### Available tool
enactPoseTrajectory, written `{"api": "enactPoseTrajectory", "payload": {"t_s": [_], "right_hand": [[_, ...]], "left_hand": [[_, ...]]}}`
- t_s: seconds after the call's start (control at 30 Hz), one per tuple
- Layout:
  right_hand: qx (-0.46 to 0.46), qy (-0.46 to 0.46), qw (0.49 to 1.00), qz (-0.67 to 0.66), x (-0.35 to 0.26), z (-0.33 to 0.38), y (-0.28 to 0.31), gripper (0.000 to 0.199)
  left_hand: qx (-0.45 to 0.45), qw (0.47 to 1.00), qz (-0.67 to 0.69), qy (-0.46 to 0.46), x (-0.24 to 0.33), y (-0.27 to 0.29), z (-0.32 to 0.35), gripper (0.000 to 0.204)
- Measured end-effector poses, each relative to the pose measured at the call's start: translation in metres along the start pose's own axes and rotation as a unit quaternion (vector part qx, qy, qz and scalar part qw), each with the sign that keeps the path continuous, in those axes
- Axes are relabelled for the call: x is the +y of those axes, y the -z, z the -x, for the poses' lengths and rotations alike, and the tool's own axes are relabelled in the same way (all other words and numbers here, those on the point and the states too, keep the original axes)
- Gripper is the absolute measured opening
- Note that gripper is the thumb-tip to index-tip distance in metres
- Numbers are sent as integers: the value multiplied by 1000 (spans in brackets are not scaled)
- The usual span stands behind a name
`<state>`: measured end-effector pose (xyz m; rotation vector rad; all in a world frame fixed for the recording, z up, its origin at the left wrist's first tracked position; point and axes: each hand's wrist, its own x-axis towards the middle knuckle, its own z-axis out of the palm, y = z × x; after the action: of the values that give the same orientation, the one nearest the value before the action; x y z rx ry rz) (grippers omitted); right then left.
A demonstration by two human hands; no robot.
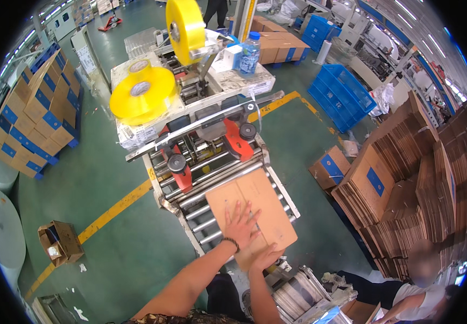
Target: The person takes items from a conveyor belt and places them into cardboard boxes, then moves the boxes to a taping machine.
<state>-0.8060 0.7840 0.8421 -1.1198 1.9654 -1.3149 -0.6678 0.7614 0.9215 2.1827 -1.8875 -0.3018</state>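
A closed brown cardboard box [272,204] lies at a slant on the metal rollers of a conveyor [204,225] in front of me. My left hand [240,224], with a dark bracelet at the wrist, rests flat on the box's top with its fingers spread. At the near right edge of the box, my right hand [265,257] is closed against the side and corner; part of its fingers is hidden. Just beyond the box stands a carton taping machine with two red guide arms [237,141] and black wheels. A big yellow tape roll [186,29] is mounted on it.
Flat yellow tape rolls [143,94] and a blue-capped bottle [249,54] sit on the machine. Stacked flattened cardboard [395,189] and a blue crate [341,97] stand at right. At left are palletised boxes [42,108] and an open carton [61,243]. A co-worker [406,297] is at lower right.
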Motion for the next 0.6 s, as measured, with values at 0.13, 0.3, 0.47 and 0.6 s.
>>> {"api": "enactPoseTrajectory", "payload": {"t_s": [0.13,0.3,0.47,0.6], "right_hand": [[30,15,998,52,-49,0,-77,53],[67,-33,977,198,-106,3,-183,53],[-10,50,991,125,-86,2,-236,55],[-330,15,878,-346,15,-64,-257,40]], "left_hand": [[-32,999,-3,-2,-57,33,-34,66],[-2,1000,9,27,-85,42,55,63],[-257,897,190,305,-130,-47,325,44],[-419,667,111,606,-129,-46,568,20]]}}
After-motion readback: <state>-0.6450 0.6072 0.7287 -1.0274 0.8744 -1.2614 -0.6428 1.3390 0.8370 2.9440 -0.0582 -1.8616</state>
